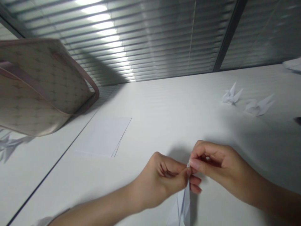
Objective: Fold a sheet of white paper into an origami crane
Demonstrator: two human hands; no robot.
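Note:
A white folded paper [184, 204], narrow and pointed at its upper end, hangs toward the bottom edge of the view, partly cut off there. My left hand [164, 180] pinches it just below the tip, thumb over fingers. At the very tip, the thumb and forefinger of my right hand [216, 166] are closed on the paper's end. The two hands meet at this point, and the fingers hide part of the tip.
Two white paper cranes [232, 94] stand at the right back. Square paper sheets [103, 135] lie left of centre. A handbag [42, 88] stands at the left, with more folded paper [10, 144] beside it. Window blinds [152, 37] rise behind the white table [150, 125], which has a dark seam.

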